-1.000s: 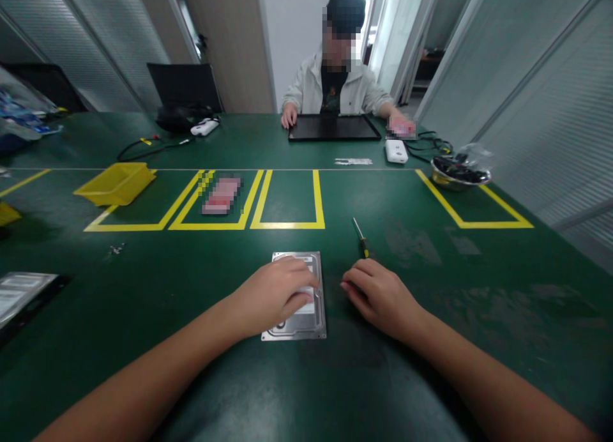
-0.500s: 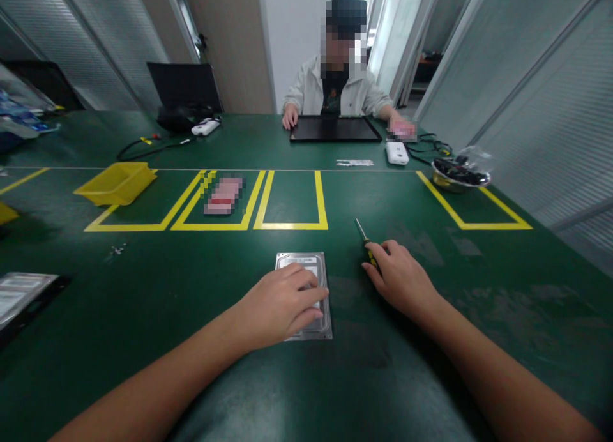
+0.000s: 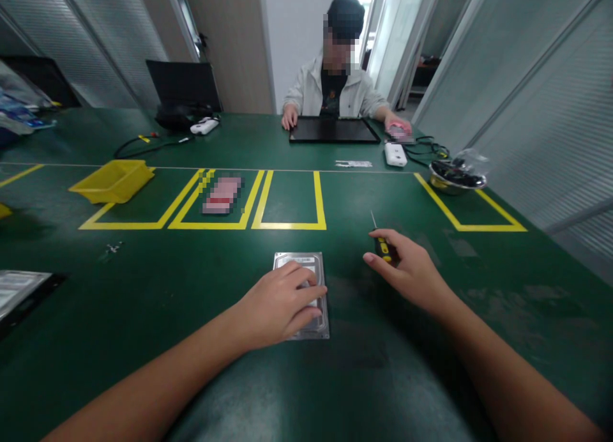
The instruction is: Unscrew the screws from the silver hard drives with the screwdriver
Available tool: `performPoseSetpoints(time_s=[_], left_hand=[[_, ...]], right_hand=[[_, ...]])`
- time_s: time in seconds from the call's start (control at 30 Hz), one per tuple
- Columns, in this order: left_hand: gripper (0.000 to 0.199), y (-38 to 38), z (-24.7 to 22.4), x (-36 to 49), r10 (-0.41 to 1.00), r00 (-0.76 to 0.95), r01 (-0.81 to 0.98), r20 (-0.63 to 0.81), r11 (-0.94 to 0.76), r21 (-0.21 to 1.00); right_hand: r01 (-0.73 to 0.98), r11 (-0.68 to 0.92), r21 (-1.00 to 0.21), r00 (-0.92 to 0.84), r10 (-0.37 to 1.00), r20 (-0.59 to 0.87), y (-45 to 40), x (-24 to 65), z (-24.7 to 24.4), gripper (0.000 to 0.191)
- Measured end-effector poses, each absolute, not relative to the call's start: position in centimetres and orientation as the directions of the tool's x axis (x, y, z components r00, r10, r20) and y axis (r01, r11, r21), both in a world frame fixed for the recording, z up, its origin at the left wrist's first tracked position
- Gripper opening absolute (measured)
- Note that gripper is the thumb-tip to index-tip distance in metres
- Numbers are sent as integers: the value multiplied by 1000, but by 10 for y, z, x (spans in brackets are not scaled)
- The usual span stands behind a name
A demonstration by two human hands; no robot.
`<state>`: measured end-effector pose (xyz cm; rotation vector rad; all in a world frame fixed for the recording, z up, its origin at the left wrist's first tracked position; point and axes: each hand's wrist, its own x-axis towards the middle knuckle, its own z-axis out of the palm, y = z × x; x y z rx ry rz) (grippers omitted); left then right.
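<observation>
A silver hard drive (image 3: 324, 324) lies flat on the green table in front of me, its label partly covered. My left hand (image 3: 290, 301) rests over the top of it, with fingers apart and loosely bent, not wrapped around it. To the right, my right hand (image 3: 407, 260) has a screwdriver (image 3: 383, 247) with a black and yellow handle. Its thin shaft points away from me, and the handle sits against the inside of the fingers, the thumb apart from it.
A yellow bin (image 3: 115, 181) stands at left behind small screws (image 3: 113, 248). Another drive on a dark bracket (image 3: 23, 295) lies at the left edge. A metal bowl (image 3: 457, 185) of dark parts is at right. Opposite sits a person (image 3: 330, 91) with a black panel (image 3: 332, 130).
My right hand has shifted slightly right and turned, so more of the screwdriver's handle shows and its shaft points in a different direction. My left hand stays over the hard drive.
</observation>
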<state>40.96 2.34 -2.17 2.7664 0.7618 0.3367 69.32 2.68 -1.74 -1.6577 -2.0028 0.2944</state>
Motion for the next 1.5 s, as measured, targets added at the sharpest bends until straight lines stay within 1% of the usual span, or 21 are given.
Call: performPoseSetpoints(time_s=[0.03,0.1,0.17,0.27,0.33,0.43,0.5,0.63,0.73,0.9,1.07,1.33,1.5], left_hand=[[35,24,-22,409,524,836,463,161,-832,304],[35,24,-23,409,523,835,458,173,-833,310],[35,24,-24,408,523,833,456,179,-833,313],[36,24,-24,407,525,830,453,186,-831,324],[37,25,-23,406,526,831,449,183,-827,338],[35,25,-24,404,519,836,438,178,-827,353],[34,26,-24,403,509,841,427,182,-832,354],[33,26,-25,403,496,846,416,194,-843,341],[34,26,-25,403,491,849,415,195,-848,330],[34,27,-25,403,474,861,408,185,-861,304],[39,28,-25,403,467,863,399,194,-865,304],[42,29,-26,403,460,860,390,222,-872,295],[42,30,-27,403,458,866,392,202,-871,296]], right_hand=[[800,247,-546,-112,957,269,25,693,-12,43],[714,302,-632,-116,941,318,20,690,-1,38],[638,342,-690,-108,927,359,14,686,12,31],[584,352,-732,-108,927,359,7,678,33,28],[591,383,-710,-143,916,375,4,673,48,28],[637,462,-617,-217,876,431,3,665,70,25],[661,484,-574,-233,859,456,4,659,83,21],[714,512,-477,-295,839,458,8,649,99,20],[739,539,-404,-356,822,445,11,643,101,19],[731,539,-419,-417,838,350,17,637,90,13],[711,544,-446,-466,839,281,26,635,75,13],[695,546,-468,-487,836,252,31,630,65,12],[696,548,-463,-494,834,245,31,629,62,14]])
